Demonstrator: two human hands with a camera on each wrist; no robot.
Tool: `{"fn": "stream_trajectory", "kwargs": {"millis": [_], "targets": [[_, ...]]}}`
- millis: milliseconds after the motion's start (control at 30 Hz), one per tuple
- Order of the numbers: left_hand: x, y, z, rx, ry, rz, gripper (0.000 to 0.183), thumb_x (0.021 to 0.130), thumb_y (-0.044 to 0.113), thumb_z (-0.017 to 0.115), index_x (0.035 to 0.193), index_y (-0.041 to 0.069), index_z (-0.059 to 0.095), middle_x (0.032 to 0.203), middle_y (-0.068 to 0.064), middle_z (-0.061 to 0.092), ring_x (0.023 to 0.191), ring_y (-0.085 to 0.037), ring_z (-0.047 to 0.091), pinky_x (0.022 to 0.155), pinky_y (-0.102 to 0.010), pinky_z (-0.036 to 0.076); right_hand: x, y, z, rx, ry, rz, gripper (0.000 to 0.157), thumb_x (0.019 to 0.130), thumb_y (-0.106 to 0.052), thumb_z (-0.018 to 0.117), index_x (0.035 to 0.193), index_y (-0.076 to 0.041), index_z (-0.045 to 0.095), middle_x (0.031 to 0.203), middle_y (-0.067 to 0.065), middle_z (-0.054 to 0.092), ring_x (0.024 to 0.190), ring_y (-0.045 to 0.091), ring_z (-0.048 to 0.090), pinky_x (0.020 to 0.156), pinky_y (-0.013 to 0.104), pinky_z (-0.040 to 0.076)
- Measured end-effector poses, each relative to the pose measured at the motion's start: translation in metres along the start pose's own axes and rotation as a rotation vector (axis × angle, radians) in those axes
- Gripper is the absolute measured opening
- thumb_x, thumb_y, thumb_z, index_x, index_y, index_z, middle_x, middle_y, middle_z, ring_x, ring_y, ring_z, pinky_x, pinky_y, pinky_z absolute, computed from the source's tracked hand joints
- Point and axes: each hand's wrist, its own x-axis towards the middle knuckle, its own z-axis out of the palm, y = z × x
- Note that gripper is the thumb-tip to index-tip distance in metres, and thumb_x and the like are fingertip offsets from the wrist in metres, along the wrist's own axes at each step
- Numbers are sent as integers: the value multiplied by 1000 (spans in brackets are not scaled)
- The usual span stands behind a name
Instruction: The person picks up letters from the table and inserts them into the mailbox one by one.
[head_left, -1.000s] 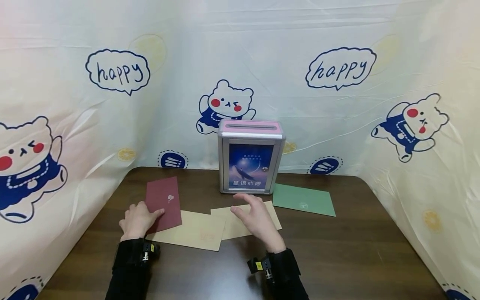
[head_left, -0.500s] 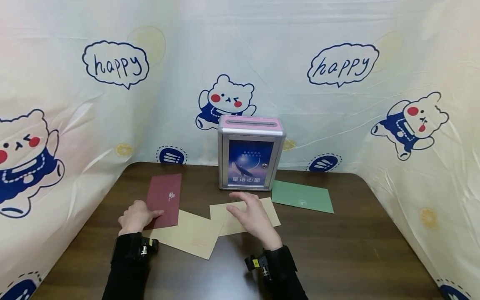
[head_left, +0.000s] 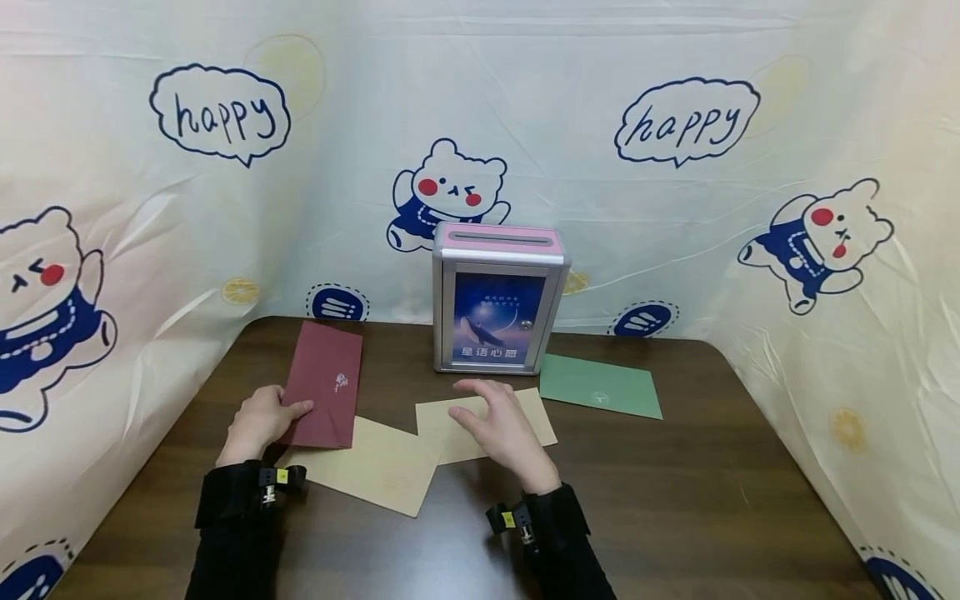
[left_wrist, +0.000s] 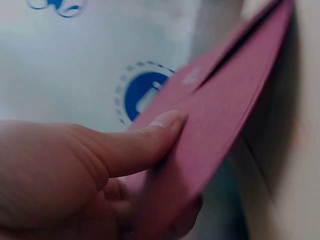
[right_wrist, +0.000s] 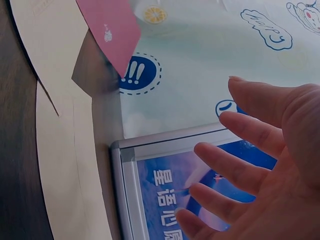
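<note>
"Which step?"
"Lifting, apparently: the left hand [head_left: 257, 423] pinches the red envelope [head_left: 326, 379], left of the box [head_left: 497, 321]"
"Next?"
"Probably a steady pinch; the right hand [head_left: 508, 429], spread wide, hangs before the box"

The red envelope [head_left: 324, 387] partly hides the left hand [head_left: 257, 421]; its mark [left_wrist: 191, 76] seems blurred at the left wrist. The box's upper print [head_left: 501, 300] is too small to read. The head view crops one bear [head_left: 52, 321].

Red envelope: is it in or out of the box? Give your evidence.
Out: the left hand pinches the red envelope away from the box.
</note>
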Motion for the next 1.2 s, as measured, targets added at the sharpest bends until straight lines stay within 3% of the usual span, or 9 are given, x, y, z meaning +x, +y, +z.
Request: {"fn": "stream_trajectory", "kwargs": {"millis": [200,367,567,767,967,1100,1200], "targets": [[-16,18,-14,-6,113,139,52,101,41,59,124,-5,60,94,-22,70,79,-27,62,61,-33,41,-1,0,-6,-5,21,12,38,96,-28,69,131,-15,65,134,6,66,135,33,47,111,52,38],[-37,36,-24,-25,178,244,46,98,43,64,119,1,68,89,-16,72,73,-21,62,61,-31,42,-3,0,-10,-25,35,7,43,95,-28,70,135,-16,62,140,5,63,136,32,47,111,52,39],[-60,53,-35,57,157,435,31,95,41,69,109,13,75,95,-7,75,81,-19,59,70,-30,43,-1,0,-10,0,38,-18,59,93,-30,73,146,-16,51,151,9,52,143,33,44,115,54,37],[-75,73,-36,107,102,600,13,90,30,76,97,19,79,92,2,76,78,-15,57,67,-27,44,0,-2,-15,3,-10,-42,72,88,-35,78,151,-23,46,155,4,48,146,26,43,117,51,37],[-83,89,-27,93,32,689,5,88,22,78,93,20,79,90,5,75,78,-12,59,67,-25,47,-2,-4,-19,57,-150,-107,58,89,-31,78,142,-21,57,141,0,62,130,24,58,105,48,49],[-85,98,-18,82,-5,732,5,88,20,78,93,19,79,87,6,74,77,-11,61,68,-26,50,-4,-5,-20,69,-246,-118,45,92,-30,75,134,-19,65,126,0,71,106,15,68,85,32,57],[-86,103,-14,75,15,751,4,88,19,78,92,20,78,86,6,73,77,-11,61,69,-26,50,-5,-6,-20,14,-274,-144,26,95,-30,71,117,-18,74,105,0,76,85,7,66,71,21,53]]}}
